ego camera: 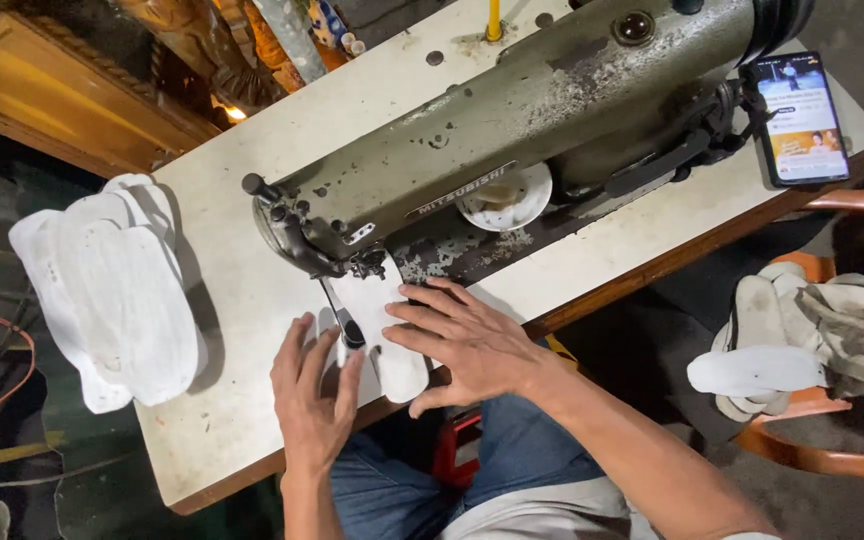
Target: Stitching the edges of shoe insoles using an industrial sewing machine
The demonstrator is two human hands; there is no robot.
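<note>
Both hands are pressing flat, fingers spread, gripping nothing. The left hand (pixel 314 395) and right hand (pixel 472 345) are pinning a white insole-shaped piece (pixel 384 330) under the presser foot (pixel 350 328) of a worn grey-green sewing machine (pixel 522 130), close to the table's (pixel 242 300) near edge. A stack of white insoles (pixel 112 290) is overhanging the far left edge. The needle is hard to make out.

White sewing table (pixel 252 300), worn top, wooden edge. On it: grey-green sewing machine (pixel 512 130); stack of white insole-shaped pieces (pixel 117 290) at its left end, overhanging; one white piece (pixel 387 330) under the needle; smartphone (pixel 802 118), screen lit, at the right end.
</note>
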